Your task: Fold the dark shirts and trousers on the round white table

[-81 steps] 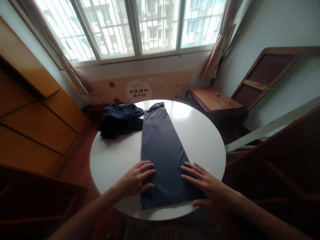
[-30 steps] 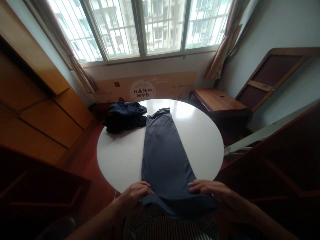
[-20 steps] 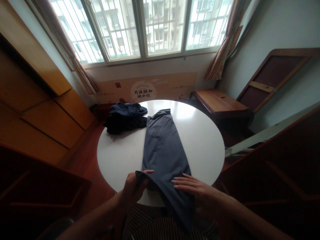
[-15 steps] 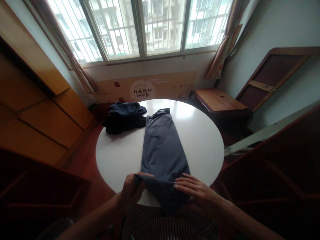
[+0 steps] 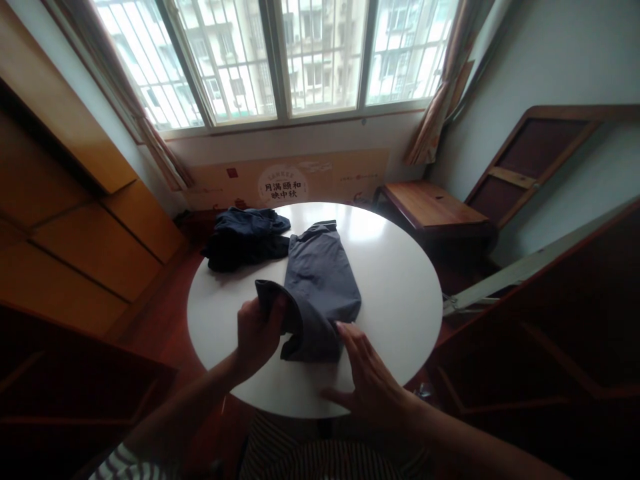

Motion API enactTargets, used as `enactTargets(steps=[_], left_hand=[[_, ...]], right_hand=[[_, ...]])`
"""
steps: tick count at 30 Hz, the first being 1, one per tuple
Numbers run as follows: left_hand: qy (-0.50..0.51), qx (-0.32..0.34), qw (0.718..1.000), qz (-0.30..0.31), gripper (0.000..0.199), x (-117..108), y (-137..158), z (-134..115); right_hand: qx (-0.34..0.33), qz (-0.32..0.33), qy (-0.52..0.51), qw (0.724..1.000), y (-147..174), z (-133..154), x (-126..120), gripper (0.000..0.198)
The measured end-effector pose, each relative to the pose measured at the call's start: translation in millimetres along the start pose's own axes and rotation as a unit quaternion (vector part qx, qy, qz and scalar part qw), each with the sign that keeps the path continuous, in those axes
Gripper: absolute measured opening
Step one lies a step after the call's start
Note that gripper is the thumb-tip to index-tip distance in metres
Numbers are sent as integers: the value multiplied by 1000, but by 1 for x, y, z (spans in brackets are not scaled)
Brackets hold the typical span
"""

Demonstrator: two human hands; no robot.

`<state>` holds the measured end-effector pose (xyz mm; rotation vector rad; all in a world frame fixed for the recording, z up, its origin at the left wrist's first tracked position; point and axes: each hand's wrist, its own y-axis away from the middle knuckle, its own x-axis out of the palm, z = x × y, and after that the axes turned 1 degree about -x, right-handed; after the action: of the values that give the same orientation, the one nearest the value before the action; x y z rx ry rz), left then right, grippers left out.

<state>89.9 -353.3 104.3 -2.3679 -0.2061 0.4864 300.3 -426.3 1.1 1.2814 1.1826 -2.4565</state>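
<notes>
one raised flap of a gray garment (image 5: 323,273) is pinched between thumb and fingers of the left hand (image 5: 257,330); the right hand (image 5: 370,380), thumb spread wide, has its fingertips at the garment's right edge. beyond the fingers, the garment lies flat on a round white table (image 5: 400,313), beside a dark clothing pile (image 5: 245,240).

Dark grey garment (image 5: 323,273) lying lengthwise on the table (image 5: 400,280), narrower far end showing a thin pale line, near end bending up, its left corner curling clear of the surface.
</notes>
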Motion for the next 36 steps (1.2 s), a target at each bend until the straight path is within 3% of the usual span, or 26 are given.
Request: enactTargets(steps=[3,6,10,13,18,21,26,30,33,36], left_hand=[[-27,61,998,3,49,1,-2,-9],[-37,161,984,66,39,-1,2,-12],[36,266,947,178,5,-3,5,-3],[25,286,942,172,6,-4,3,3],[-28,272,958,82,8,-8,-5,4],[-57,246,964,84,9,-13,-5,5],[-113,207,967,95,17,-22,1,14],[-142,189,970,55,23,-21,-10,20],[-110,139,984,17,32,-10,-37,24],[-52,58,997,18,38,14,-80,43]], right_hand=[[6,-81,28,996,-27,13,-5,116],[40,-84,20,995,-53,33,-12,115],[74,-89,-38,993,-74,46,-15,76],[97,-55,-111,988,-79,41,-20,55],[175,48,-209,961,-73,22,-47,53],[214,58,-180,958,-65,8,-65,55],[234,79,-181,952,-53,-13,-95,36],[255,26,-244,935,-50,-33,-109,19],[282,-51,-367,885,-64,-61,-107,27],[297,-102,-457,832,-96,-102,-98,38]])
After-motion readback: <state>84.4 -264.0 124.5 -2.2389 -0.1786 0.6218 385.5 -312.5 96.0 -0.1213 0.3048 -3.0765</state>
